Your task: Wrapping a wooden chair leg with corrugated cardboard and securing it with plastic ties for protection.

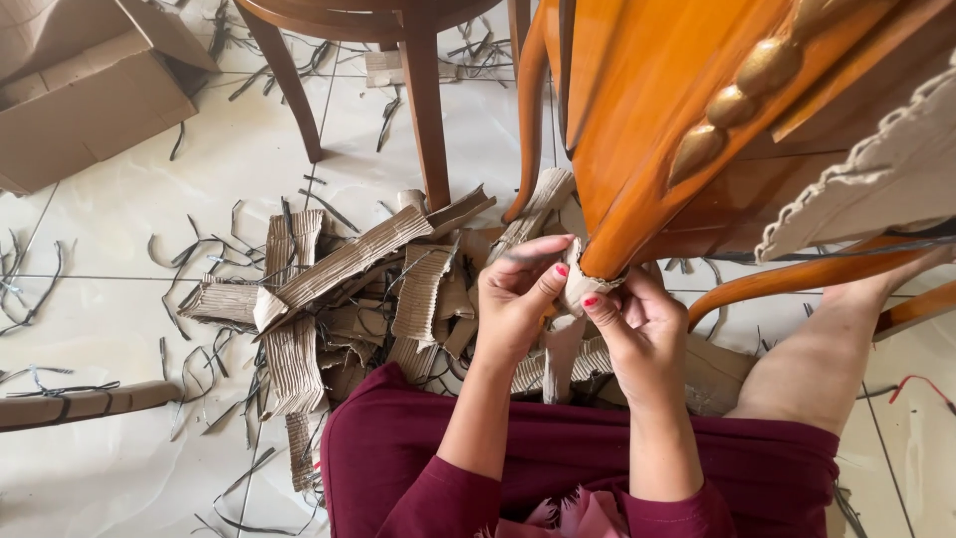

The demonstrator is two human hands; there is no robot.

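- The left hand (pixel 513 299) and right hand (pixel 637 324) sit close together, fingers pinched on a strip of cardboard wrap (pixel 578 284) around the foot of an orange wooden chair leg (pixel 637 189).
- The step in hand looks like fitting the wrap to the leg's tip, just above the near lap.
- Next would call for holding it tight while fixing it.
- Corrugated scraps (pixel 339 289) litter the tiled floor (pixel 119 229) at left.

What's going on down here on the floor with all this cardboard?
A seated person in dark red clothing presses a strip of pale corrugated cardboard around the tip of a glossy orange-brown wooden furniture leg, left hand and right hand both pinching it. A pile of torn corrugated cardboard pieces lies on the white tiled floor.
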